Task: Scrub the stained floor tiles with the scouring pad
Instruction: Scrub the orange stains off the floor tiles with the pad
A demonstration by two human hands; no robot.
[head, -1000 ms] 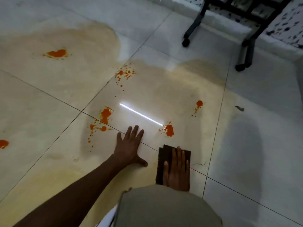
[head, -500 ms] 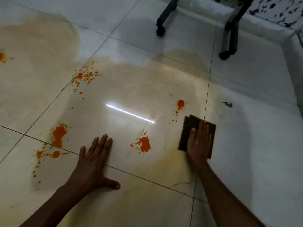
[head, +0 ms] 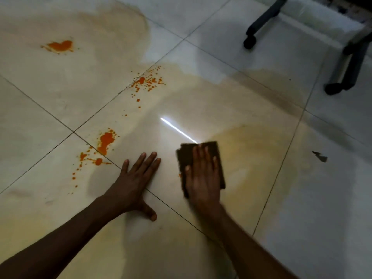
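A dark brown scouring pad (head: 216,152) lies flat on the glossy cream floor tiles (head: 231,101). My right hand (head: 202,174) presses on it with straight fingers. My left hand (head: 134,184) lies spread flat on the tile just left of the pad, across a grout line. Orange stains sit to the left: a large blot (head: 105,140), a smaller splatter (head: 94,160) below it, a spray of dots (head: 148,81) farther up, and a patch (head: 60,45) at the far left. A pale yellowish smear (head: 251,150) spreads right of the pad.
A chair's dark wheeled legs (head: 250,40) stand at the top right, with another caster (head: 333,88) nearer. A small dark scrap (head: 320,156) lies on the tile at the right. Grout lines cross the floor diagonally.
My right hand slid the pad left and toward me, over the spot where an orange blot lay; that blot and the one at the right no longer show. My left hand stays planted.
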